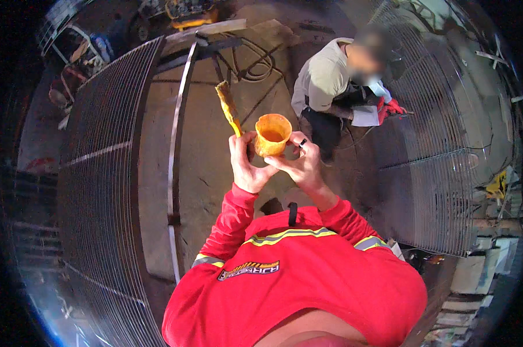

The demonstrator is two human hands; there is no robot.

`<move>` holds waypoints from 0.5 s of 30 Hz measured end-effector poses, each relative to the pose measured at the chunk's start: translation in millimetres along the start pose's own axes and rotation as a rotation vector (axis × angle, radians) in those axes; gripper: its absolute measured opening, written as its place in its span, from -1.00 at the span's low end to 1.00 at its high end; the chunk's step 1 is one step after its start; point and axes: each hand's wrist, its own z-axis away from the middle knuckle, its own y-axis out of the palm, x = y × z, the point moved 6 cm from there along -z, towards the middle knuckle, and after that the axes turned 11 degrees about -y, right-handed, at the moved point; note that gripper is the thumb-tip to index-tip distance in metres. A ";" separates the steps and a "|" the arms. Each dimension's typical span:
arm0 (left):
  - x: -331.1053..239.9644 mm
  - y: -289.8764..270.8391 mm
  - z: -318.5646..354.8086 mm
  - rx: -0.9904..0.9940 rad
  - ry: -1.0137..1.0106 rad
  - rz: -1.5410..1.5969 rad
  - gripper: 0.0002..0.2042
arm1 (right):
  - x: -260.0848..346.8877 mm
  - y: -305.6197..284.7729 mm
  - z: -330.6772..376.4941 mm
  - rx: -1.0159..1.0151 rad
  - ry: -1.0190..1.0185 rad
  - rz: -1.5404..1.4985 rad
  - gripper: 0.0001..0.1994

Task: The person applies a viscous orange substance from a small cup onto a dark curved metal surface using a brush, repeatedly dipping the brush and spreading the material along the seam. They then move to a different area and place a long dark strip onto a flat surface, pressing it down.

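While clasping one orange cup [273, 134] near the middle of the frame, also carrying one brush [229, 110]. With the left hand [249, 165], closing round the brush's yellow handle and pressing against the cup's left side. With the right hand [301, 163], closing round the cup's right side, thumb laid across its lower front, and wearing one dark ring [303, 143]. In all, two hands on one cup, both narrow in their hold. Rim tilted toward the camera, with an orange-brown inside; impossible to tell bare wall from contents. From the brush, one head of bristles toward the upper left, stained yellow-brown.

Below the hands, two red sleeves [228, 224] and one red shirt [325, 277] filling the lower middle, banded with grey and yellow, plus one patch [250, 270] on the chest.

Beyond, at the upper right, one co-worker [325, 75], crouched, in a pale top and red gloves [391, 110]. Out to the sides, two barred panels: one left panel [102, 156], one right panel [429, 133]. Just inside the left one, one long metal bar [178, 127]. At upper middle, one coiled hose [258, 72] on the floor [206, 156].
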 end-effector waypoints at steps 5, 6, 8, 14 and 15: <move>36.7 53.3 -130.8 0.185 -0.017 0.114 -0.44 | -70.4 -4.5 -112.4 -0.008 0.115 0.047 -0.50; 44.4 64.1 -156.3 0.208 -0.005 0.079 -0.44 | -89.8 -2.6 -132.4 -0.010 0.094 0.018 -0.51; 66.6 84.6 -207.6 0.261 0.022 0.033 -0.45 | -126.1 1.7 -174.0 -0.015 0.052 -0.015 -0.52; 104.1 162.2 -383.3 0.320 0.091 0.105 -0.41 | -222.1 -17.5 -330.4 0.012 0.019 -0.076 -0.46; 107.2 180.9 -421.2 0.323 0.109 0.096 -0.40 | -237.7 -25.4 -365.7 -0.006 0.018 -0.085 -0.46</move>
